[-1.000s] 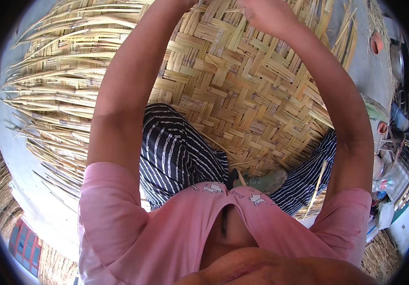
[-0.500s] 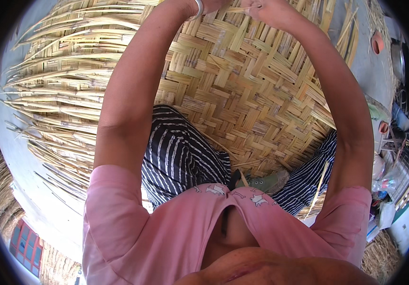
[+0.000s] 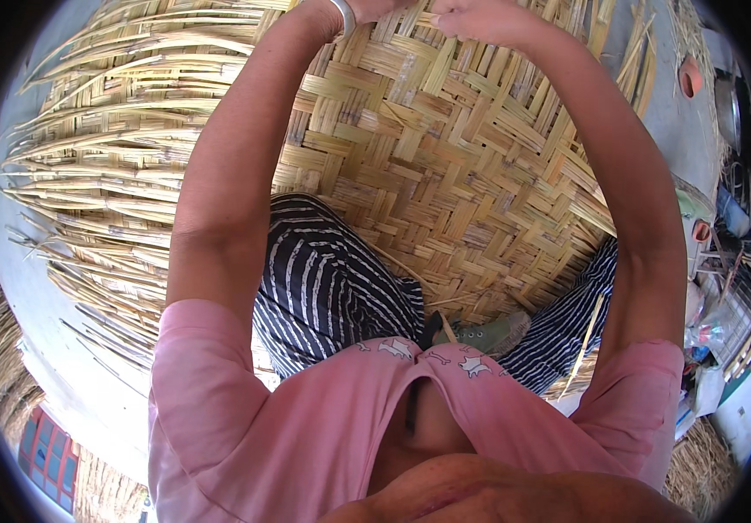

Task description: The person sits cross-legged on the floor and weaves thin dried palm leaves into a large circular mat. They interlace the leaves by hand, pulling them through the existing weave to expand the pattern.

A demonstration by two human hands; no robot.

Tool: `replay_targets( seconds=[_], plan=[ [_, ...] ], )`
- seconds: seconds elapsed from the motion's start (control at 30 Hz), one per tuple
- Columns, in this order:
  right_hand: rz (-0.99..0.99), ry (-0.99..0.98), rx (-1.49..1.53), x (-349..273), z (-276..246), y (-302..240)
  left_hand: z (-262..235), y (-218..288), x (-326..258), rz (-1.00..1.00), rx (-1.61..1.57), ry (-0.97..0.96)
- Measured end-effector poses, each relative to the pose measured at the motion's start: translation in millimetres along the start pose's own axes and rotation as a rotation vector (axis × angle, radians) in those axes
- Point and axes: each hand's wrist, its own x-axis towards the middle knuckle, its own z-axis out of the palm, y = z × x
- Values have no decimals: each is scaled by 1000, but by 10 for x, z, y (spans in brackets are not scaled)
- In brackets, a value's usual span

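Straw-coloured herringbone mat (image 3: 445, 166)

Flat strips (image 3: 340, 144) interlace; stiff loose ends (image 3: 114, 179) fan leftward. Over the mat, the left hand (image 3: 377, 8) is cropped above, its grip untellable; the right hand (image 3: 477, 22) curls, whether pinching I cannot tell. White animal shapes (image 3: 474, 366) decorate the pink shirt (image 3: 305, 436).

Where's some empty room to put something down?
The woven mat is mostly bare between the left arm and right arm, beyond the striped trousers. Pale floor shows between the loose strips and the straw at far left. It's crowded along the right edge, with piled household things.
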Motion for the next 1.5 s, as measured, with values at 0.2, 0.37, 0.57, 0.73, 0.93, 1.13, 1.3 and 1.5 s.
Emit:
replay_targets(
  seconds=[0.2, 0.37, 0.57, 0.73, 0.93, 1.13, 1.3, 1.5],
  plan=[
    [232, -144, 239, 139, 158, 67, -7, -107, 11, -24, -128, 1],
    [276, -160, 216, 234, 551, 185, -45, -489, 26, 340, -154, 378],
    [272, -98, 346, 100, 548, 211, -14, -316, -854, 474, 442, 381],
    [284, -54, 482, 85, 577, 247, 77, -331, -992, 435, 858, 328],
    [177, 50, 198, 132, 692, 348, 140, -359, -879, 410, 965, 311],
    [111, 160, -360, -133, 595, -262, 114, -316, -889, 476, 909, 361],
    [43, 276, -429, -37, 428, -188, 97, -304, -830, 405, 479, 393],
    [240, 690, 179, 480, 547, 158, 132, -79, -627, 129, 451, 383]
  ],
)
